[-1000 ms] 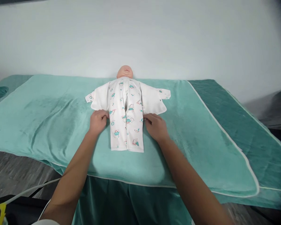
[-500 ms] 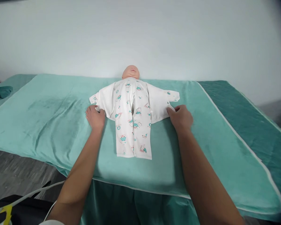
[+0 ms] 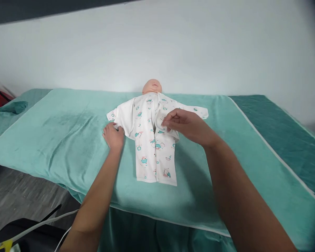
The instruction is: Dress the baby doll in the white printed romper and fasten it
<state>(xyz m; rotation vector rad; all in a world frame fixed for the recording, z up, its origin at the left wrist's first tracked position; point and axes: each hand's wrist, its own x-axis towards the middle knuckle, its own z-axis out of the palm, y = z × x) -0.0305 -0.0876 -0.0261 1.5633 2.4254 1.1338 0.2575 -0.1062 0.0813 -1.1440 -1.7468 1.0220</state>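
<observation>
At frame centre, the right hand (image 3: 185, 125) pinched the romper (image 3: 153, 140) flap on the doll (image 3: 152, 86); the left hand (image 3: 113, 135), fingers curled, gripped its left edge.

Soft printed cotton romper (image 3: 153, 147) on a plush, matt teal blanket (image 3: 63, 136) (smooth plastic doll head (image 3: 152, 86)).

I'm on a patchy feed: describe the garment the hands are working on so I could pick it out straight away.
Start at the wide teal blanket spread over the table by the white wall. Near its far edge lies a doll, head toward the wall, dressed in the garment. It is a white romper printed with small teal and pink animals, the only patterned cloth there; the left hand touches one flap, the right hand pinches the other.
</observation>
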